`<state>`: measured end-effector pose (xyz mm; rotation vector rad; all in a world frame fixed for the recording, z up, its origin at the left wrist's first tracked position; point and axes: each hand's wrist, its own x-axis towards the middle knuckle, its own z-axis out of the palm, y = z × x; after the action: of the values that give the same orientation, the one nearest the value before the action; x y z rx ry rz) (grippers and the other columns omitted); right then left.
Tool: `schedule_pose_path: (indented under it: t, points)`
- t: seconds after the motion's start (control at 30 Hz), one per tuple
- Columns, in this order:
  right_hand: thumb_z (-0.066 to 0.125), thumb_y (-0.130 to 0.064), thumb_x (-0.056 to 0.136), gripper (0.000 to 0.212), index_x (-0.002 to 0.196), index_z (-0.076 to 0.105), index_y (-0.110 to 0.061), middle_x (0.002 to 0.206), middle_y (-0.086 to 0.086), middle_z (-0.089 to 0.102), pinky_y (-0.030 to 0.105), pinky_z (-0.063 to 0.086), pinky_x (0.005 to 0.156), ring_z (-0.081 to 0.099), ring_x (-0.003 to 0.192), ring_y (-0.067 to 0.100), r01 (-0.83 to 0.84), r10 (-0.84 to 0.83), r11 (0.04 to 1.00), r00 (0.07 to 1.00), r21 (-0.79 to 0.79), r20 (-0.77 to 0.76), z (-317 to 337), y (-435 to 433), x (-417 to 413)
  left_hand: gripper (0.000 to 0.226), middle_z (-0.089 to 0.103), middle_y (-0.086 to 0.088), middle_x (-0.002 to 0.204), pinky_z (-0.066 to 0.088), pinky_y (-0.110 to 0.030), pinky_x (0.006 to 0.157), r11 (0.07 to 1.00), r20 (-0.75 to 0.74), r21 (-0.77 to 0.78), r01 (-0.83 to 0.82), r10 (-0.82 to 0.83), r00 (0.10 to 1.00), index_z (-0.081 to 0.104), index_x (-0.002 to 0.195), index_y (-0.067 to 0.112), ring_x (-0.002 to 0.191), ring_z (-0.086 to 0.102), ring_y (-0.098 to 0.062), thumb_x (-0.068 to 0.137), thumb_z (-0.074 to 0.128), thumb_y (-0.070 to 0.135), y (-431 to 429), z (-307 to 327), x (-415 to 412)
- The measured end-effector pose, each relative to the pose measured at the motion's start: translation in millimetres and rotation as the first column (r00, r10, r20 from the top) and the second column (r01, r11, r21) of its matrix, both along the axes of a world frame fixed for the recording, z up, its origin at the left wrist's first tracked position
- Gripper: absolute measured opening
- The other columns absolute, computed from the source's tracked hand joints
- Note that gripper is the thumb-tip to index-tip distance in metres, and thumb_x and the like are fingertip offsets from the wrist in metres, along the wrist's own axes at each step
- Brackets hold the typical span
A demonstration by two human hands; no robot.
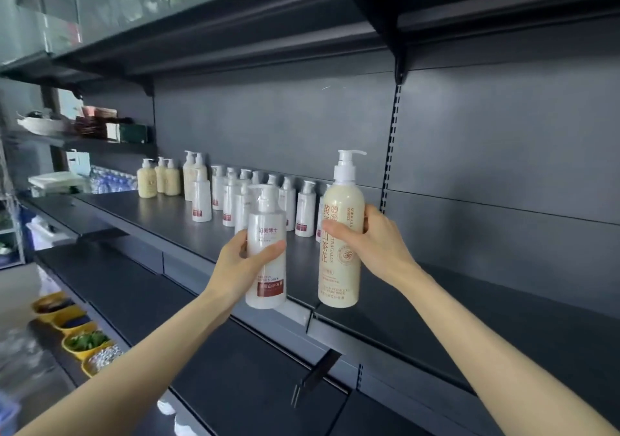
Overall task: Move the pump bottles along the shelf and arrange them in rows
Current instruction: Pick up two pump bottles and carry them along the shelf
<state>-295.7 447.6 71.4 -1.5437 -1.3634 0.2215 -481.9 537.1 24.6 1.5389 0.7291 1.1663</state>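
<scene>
My left hand grips a white pump bottle with a red label, held upright just in front of the dark shelf. My right hand grips a taller cream pump bottle with red lettering, its base at the shelf's front edge. Behind them on the shelf stand several white red-labelled pump bottles in rough rows. Further left stand several cream pump bottles.
The shelf stretches bare to the right, under another dark shelf overhead. A lower shelf carries a metal hook. Yellow bowls of goods sit at the lower left. Water bottles lie far left.
</scene>
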Motion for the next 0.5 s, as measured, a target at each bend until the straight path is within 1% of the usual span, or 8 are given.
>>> schedule_pose_path:
  t: [0.1, 0.17, 0.3, 0.43, 0.5]
  points:
    - [0.069, -0.050, 0.077, 0.050, 0.114, 0.053, -0.021, 0.098, -0.013, 0.064, 0.013, 0.044, 0.059, 0.060, 0.080, -0.006, -0.011, 0.011, 1.000, 1.000, -0.012, -0.001, -6, 50, -1, 0.031, 0.071, 0.001, 0.099, 0.052, -0.026, 0.071, 1.000, -0.026, -0.015, -0.006, 0.006, 1.000, 0.061, 0.108, 0.020, 0.090, 0.068, -0.013, 0.080, 0.073, 0.026, 51, -11, 2]
    - [0.070, -0.051, 0.075, 0.052, 0.114, 0.053, -0.021, 0.098, -0.014, 0.063, 0.012, 0.042, 0.058, 0.059, 0.080, -0.007, -0.003, 0.004, 1.000, 1.000, -0.021, 0.011, -7, 84, 0, 0.033, 0.071, 0.001, 0.100, 0.052, -0.026, 0.073, 1.000, -0.058, -0.020, 0.000, -0.002, 0.998, 0.061, 0.108, 0.020, 0.092, 0.068, -0.014, 0.079, 0.073, 0.027, 84, -13, 5]
    - [0.072, -0.054, 0.071, 0.057, 0.112, 0.053, -0.019, 0.103, -0.009, 0.064, 0.020, 0.048, 0.065, 0.062, 0.088, 0.002, 0.064, -0.064, 0.998, 0.998, -0.021, 0.004, -8, 144, 6, 0.032, 0.070, 0.003, 0.101, 0.052, -0.029, 0.078, 0.999, -0.143, 0.002, 0.045, -0.044, 0.989, 0.061, 0.108, 0.020, 0.094, 0.067, -0.014, 0.079, 0.074, 0.027, 149, -8, 9]
    - [0.074, -0.050, 0.071, 0.045, 0.100, 0.051, -0.026, 0.096, -0.015, 0.063, 0.033, 0.057, 0.072, 0.062, 0.085, -0.001, 0.089, -0.091, 0.995, 0.994, -0.045, -0.058, -10, 185, 10, 0.031, 0.071, 0.003, 0.100, 0.053, -0.033, 0.085, 0.999, -0.191, 0.002, 0.055, -0.053, 0.980, 0.064, 0.104, 0.021, 0.093, 0.068, -0.014, 0.076, 0.076, 0.027, 203, -12, 15]
    - [0.073, -0.049, 0.073, 0.042, 0.100, 0.050, -0.026, 0.092, -0.019, 0.059, 0.030, 0.055, 0.068, 0.060, 0.083, -0.003, 0.103, -0.107, 0.993, 0.993, -0.057, -0.056, -12, 201, 10, 0.032, 0.071, 0.002, 0.100, 0.053, -0.033, 0.085, 0.997, -0.199, -0.017, 0.071, -0.073, 0.977, 0.064, 0.105, 0.019, 0.093, 0.068, -0.013, 0.076, 0.077, 0.026, 225, -19, 19]
